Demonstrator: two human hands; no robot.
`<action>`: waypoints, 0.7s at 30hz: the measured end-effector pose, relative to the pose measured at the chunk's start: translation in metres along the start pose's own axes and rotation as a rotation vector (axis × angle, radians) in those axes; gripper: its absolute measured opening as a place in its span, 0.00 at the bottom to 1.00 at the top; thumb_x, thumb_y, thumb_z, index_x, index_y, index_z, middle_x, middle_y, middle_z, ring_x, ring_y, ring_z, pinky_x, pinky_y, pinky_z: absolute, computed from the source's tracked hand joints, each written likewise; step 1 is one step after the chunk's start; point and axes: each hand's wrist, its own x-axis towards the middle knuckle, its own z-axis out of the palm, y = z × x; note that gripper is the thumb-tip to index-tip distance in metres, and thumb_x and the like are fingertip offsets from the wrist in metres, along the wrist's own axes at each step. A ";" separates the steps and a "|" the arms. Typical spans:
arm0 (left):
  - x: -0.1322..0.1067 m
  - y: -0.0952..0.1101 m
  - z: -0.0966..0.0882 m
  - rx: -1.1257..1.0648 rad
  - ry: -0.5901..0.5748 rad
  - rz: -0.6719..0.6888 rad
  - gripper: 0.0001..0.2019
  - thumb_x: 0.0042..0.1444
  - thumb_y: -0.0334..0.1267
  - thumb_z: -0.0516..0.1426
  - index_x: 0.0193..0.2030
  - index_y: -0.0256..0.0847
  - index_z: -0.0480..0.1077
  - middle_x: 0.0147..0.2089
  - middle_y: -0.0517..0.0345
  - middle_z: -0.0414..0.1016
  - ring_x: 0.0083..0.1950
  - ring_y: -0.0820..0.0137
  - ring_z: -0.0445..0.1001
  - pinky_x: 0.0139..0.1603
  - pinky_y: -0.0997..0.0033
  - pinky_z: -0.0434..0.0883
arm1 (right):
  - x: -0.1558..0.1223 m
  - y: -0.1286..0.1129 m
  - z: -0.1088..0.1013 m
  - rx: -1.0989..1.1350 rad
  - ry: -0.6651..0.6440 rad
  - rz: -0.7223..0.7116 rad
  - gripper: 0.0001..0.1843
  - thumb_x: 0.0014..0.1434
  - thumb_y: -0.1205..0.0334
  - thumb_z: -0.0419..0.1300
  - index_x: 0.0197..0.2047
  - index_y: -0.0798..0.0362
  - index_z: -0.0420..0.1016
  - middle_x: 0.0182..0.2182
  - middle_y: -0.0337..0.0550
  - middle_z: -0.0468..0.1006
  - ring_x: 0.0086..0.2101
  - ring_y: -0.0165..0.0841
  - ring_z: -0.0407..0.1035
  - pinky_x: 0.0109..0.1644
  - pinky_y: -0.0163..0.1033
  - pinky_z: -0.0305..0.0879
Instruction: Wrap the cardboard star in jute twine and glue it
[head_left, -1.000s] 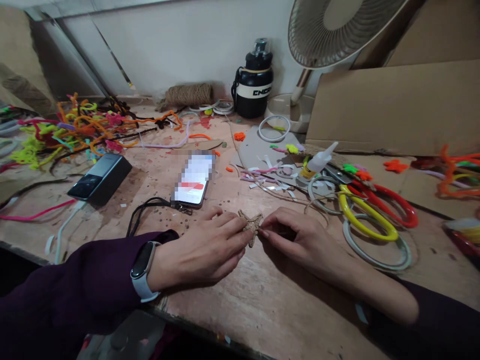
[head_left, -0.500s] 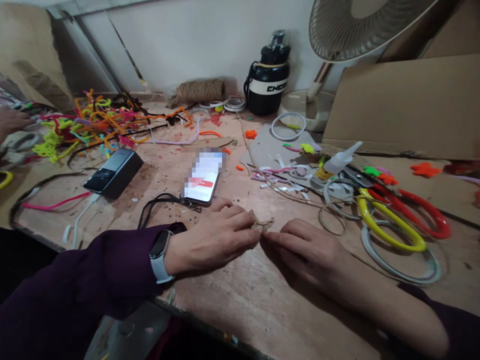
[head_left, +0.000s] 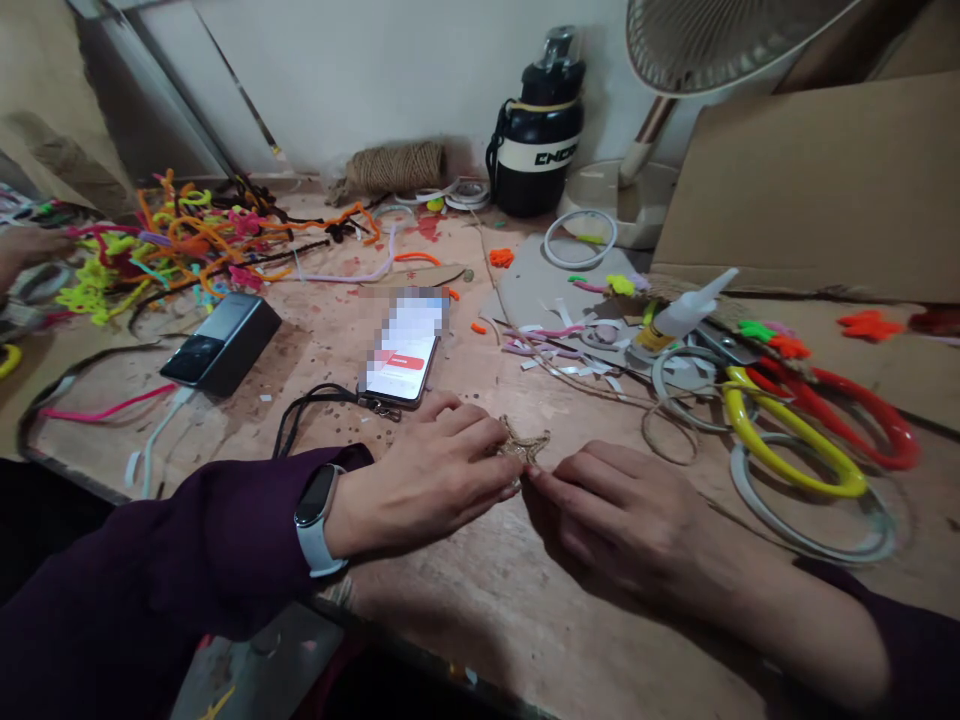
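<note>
A small star-shaped piece of brown twine (head_left: 531, 442) lies at the middle of the table, partly hidden by fingers. My left hand (head_left: 435, 470) is closed on its left side, thumb and fingertips pressing it near the tabletop. At the star's lower right edge, my right hand (head_left: 622, 500) pinches with thumb and index finger; the exact spot between the fingertips is hidden. Just beyond my left hand lies a lit phone (head_left: 405, 350) with a black strap. To the right of my right hand are scissors with yellow and red handles (head_left: 795, 440).
A glue bottle (head_left: 679, 315), paper scraps and tape rolls (head_left: 810, 510) lie at right. Tangled pipe cleaners (head_left: 202, 240) and a power bank (head_left: 221, 345) are at left, near another person's hand (head_left: 30, 250). Behind stand a twine spool (head_left: 394, 167), black bottle (head_left: 538, 140) and fan (head_left: 637, 150).
The view has shifted slightly. My right fingers have curled a little more at the star's edge, and more of the star shows. My left hand keeps its hold.
</note>
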 end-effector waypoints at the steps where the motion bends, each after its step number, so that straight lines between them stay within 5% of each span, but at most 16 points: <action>1: 0.000 0.000 0.000 -0.004 0.004 -0.005 0.11 0.71 0.40 0.50 0.48 0.42 0.73 0.46 0.55 0.76 0.47 0.65 0.70 0.52 0.59 0.61 | 0.000 -0.001 0.000 0.018 0.022 0.003 0.07 0.63 0.72 0.53 0.40 0.56 0.73 0.31 0.46 0.75 0.30 0.33 0.64 0.32 0.40 0.62; 6: -0.005 0.001 0.003 -0.137 0.056 -0.074 0.10 0.70 0.42 0.53 0.49 0.42 0.73 0.46 0.56 0.78 0.49 0.68 0.73 0.59 0.60 0.59 | -0.002 -0.006 0.004 0.048 0.064 0.031 0.04 0.61 0.72 0.56 0.38 0.57 0.72 0.31 0.46 0.74 0.30 0.34 0.61 0.32 0.40 0.62; 9: -0.010 0.008 0.005 -0.106 0.076 -0.118 0.18 0.70 0.49 0.52 0.57 0.38 0.69 0.54 0.50 0.77 0.56 0.65 0.72 0.63 0.60 0.57 | -0.003 -0.006 0.008 0.069 0.082 0.035 0.04 0.61 0.72 0.57 0.36 0.57 0.72 0.31 0.46 0.73 0.30 0.34 0.60 0.32 0.40 0.60; 14: -0.023 0.023 0.013 0.111 -0.074 -0.138 0.46 0.63 0.69 0.44 0.71 0.24 0.53 0.74 0.35 0.51 0.75 0.52 0.49 0.72 0.54 0.45 | -0.003 -0.007 0.011 0.077 0.102 0.056 0.05 0.61 0.73 0.57 0.35 0.57 0.73 0.28 0.44 0.70 0.29 0.33 0.58 0.30 0.40 0.57; 21: -0.022 0.024 0.017 0.168 -0.130 -0.069 0.48 0.62 0.71 0.39 0.69 0.24 0.58 0.73 0.36 0.54 0.76 0.54 0.48 0.76 0.54 0.36 | 0.000 -0.008 0.010 0.037 0.100 0.033 0.06 0.62 0.72 0.56 0.34 0.57 0.74 0.28 0.44 0.70 0.29 0.33 0.57 0.30 0.41 0.56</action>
